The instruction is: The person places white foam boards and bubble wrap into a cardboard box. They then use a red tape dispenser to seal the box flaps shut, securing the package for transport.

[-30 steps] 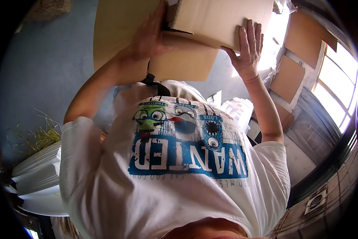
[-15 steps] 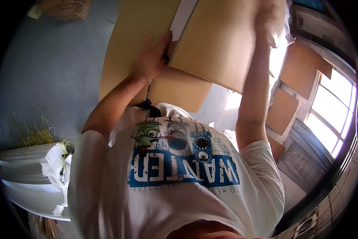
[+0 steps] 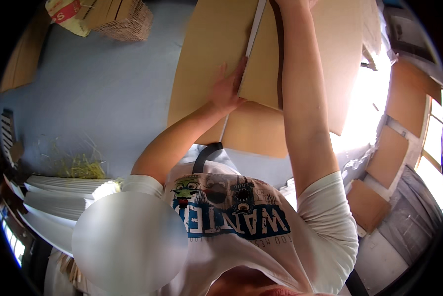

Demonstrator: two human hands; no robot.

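A large flat brown cardboard box (image 3: 206, 54) is held up in front of me, with a second cardboard panel (image 3: 265, 79) and a thin white edge (image 3: 251, 44) lying over it. My left hand (image 3: 226, 91) presses on the box's near edge, fingers spread along the white strip. My right arm stretches up across the cardboard. My right hand (image 3: 293, 3) sits at the top rim of the picture against the box, with only its heel visible. Below is my white printed T-shirt (image 3: 231, 217).
White sheets are stacked (image 3: 58, 197) at the left, beside a tuft of yellow straw-like shreds (image 3: 81, 167) on the blue-grey floor (image 3: 93, 89). Folded cardboard is piled (image 3: 118, 17) at the top left. Cardboard pieces (image 3: 369, 202) and bright windows (image 3: 433, 143) are on the right.
Both arms have stretched further out and the box has moved up and away from my chest. My right hand has slid to the top rim of the picture.
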